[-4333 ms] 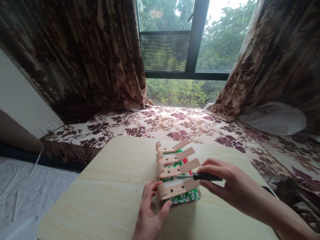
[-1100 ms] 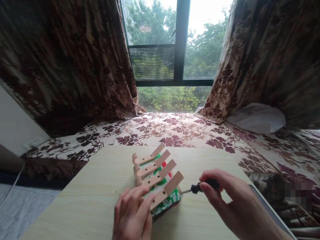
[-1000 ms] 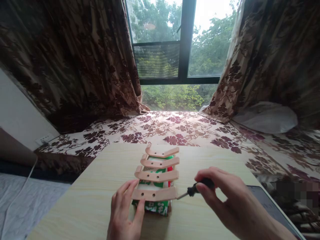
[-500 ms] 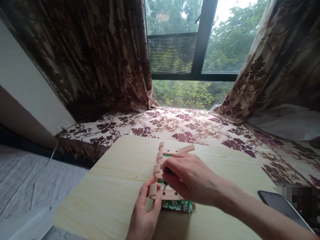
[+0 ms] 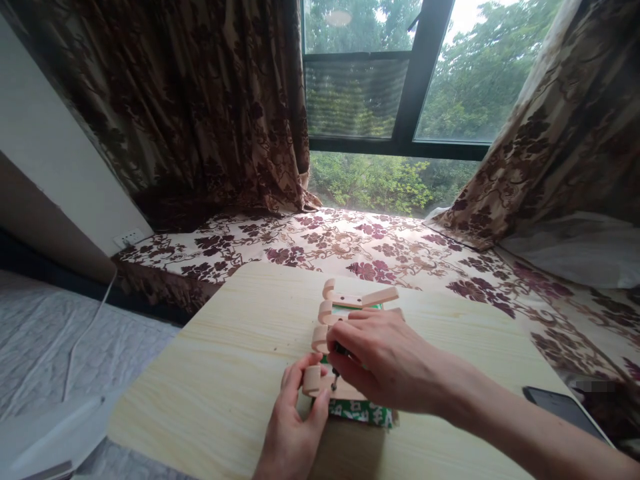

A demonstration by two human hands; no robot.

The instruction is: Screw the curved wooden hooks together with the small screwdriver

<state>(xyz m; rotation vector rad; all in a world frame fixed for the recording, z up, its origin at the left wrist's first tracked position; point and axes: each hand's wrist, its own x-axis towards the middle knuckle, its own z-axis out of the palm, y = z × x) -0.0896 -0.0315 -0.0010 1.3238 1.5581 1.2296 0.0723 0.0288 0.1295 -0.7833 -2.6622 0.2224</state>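
My right hand (image 5: 377,353) is closed round the dark handle of a small screwdriver (image 5: 341,349). The screwdriver's thin shaft points down at a screw spot in the nearest pale wooden hook (image 5: 312,380). With thumb and fingers, my left hand (image 5: 295,417) grips this hook by its curled end. Several similar hooks run away from me in a row, among them the farthest wooden hook (image 5: 380,296), which has dark holes. Beneath them lies a green packet (image 5: 367,412) with white lettering. My right hand hides the middle of the row.
A light wood-grain table (image 5: 215,373) carries the work. At its right edge lies a dark phone (image 5: 563,408). Beyond it is a ledge with flowered cloth (image 5: 373,247), under a window between patterned curtains. A white cable (image 5: 89,327) hangs at the left.
The view has shifted a little, so the table and hands sit slightly further right. The screwdriver tip is now at the nearest hook's left hole. Both hands keep their grips.
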